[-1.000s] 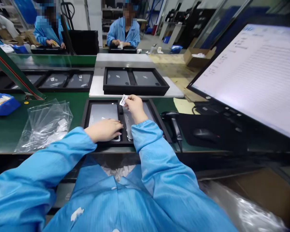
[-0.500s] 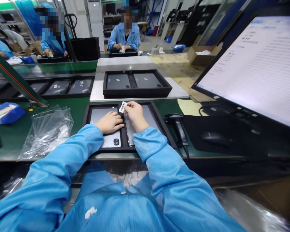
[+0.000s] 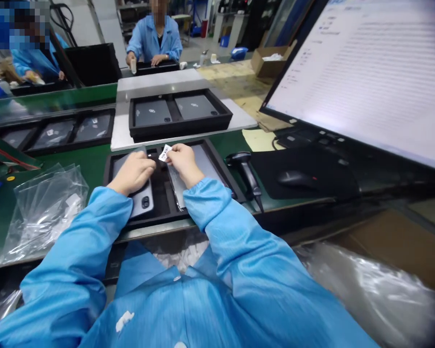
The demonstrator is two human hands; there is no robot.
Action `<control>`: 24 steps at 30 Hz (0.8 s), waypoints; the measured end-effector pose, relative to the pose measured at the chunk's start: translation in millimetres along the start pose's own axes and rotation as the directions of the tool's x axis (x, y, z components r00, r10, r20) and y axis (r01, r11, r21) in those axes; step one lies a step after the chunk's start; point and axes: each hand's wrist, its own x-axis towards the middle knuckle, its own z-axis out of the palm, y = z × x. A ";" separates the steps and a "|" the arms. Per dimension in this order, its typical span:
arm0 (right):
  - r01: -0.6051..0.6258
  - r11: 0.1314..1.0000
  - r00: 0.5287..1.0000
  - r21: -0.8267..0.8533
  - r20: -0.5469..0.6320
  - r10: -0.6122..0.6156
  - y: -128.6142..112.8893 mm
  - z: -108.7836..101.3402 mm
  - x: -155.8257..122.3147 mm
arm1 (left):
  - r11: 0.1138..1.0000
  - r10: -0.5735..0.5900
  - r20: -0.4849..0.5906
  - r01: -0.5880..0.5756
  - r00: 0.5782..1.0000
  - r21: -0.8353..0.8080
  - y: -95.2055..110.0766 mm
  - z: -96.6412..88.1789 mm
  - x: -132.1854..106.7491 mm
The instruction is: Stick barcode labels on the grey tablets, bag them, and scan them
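My left hand [image 3: 133,171] is curled over the right edge of a grey tablet [image 3: 142,191], gripping it. That tablet lies back up, its camera corner nearest me, and its right edge is lifted out of the left recess of a black foam tray [image 3: 162,186]. Between thumb and fingertips my right hand [image 3: 184,163] pinches a small white barcode label [image 3: 165,153], above the tray's divider. Beneath that hand a second grey tablet [image 3: 207,164], with clear film along its left edge, sits in the right recess.
Right of the tray lie a barcode scanner [image 3: 247,174], a mouse [image 3: 295,179] and a large monitor [image 3: 362,72]. Clear plastic bags [image 3: 47,208] lie on the left. Another tray [image 3: 179,125] with two tablets stands behind. Two co-workers [image 3: 154,41] sit across the line.
My left hand has gone from lying flat on the left tablet to gripping its edge, and the tablet has tilted up and shifted left. The label stays in my right hand. The view has turned.
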 end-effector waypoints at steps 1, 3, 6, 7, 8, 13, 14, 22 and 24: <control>-0.001 1.000 0.997 -0.023 0.077 0.003 0.4 2.5 -1.5 | 0.999 -0.025 -0.114 0.020 0.993 -0.049 -2.4 -6.8 -4.0; 0.048 0.995 0.968 -0.085 0.251 -0.026 3.6 9.3 -7.5 | 0.987 -0.094 -0.327 0.046 0.940 -0.152 -5.7 -17.8 -12.2; 0.160 0.976 0.938 -0.147 0.332 -0.103 11.2 20.6 -18.8 | 0.973 -0.140 -0.435 0.041 0.889 -0.229 -6.3 -24.9 -19.0; 0.177 0.972 0.943 -0.153 0.309 -0.123 12.8 23.2 -21.0 | 0.974 -0.133 -0.403 0.043 0.906 -0.224 -5.6 -24.5 -18.7; 0.184 0.971 0.950 -0.152 0.282 -0.136 13.0 24.5 -21.5 | 0.976 -0.129 -0.349 0.057 0.928 -0.208 -4.6 -22.8 -17.3; 0.246 0.960 0.965 -0.135 0.125 -0.230 -6.3 5.5 -6.1 | 0.988 -0.137 -0.007 0.136 0.991 -0.070 -1.4 4.2 -4.0; 0.263 0.958 0.965 -0.119 0.049 -0.258 -11.3 -3.1 -4.8 | 0.990 -0.135 0.071 0.139 0.988 -0.041 -1.9 11.6 -2.8; 0.436 0.900 0.855 0.014 -0.319 -0.409 19.2 -104.5 -99.3 | 0.984 -0.169 0.035 0.167 0.985 0.058 25.1 29.8 2.9; 0.440 0.898 0.841 -0.011 -0.344 -0.417 34.1 -127.7 -126.5 | 0.985 -0.170 0.140 0.171 0.975 0.005 53.1 33.3 21.1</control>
